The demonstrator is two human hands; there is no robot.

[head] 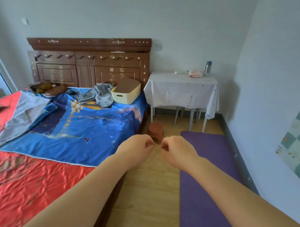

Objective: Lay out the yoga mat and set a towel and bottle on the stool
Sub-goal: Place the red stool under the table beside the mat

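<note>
Purple mat point(211, 176): flat on the floor, beneath right hand point(175, 153).
Stool point(155, 130): just beyond both hands.
Left hand point(135, 148): curled, empty.
Right hand: curled, empty.
Bottle point(208, 67): desk's point(182, 91) far right corner.

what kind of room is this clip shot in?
Most likely a home bedroom: a bed with a carved wooden headboard against the wall, a small cloth-covered side table in the corner, and a purple yoga mat unrolled on the wood-look floor.
</note>
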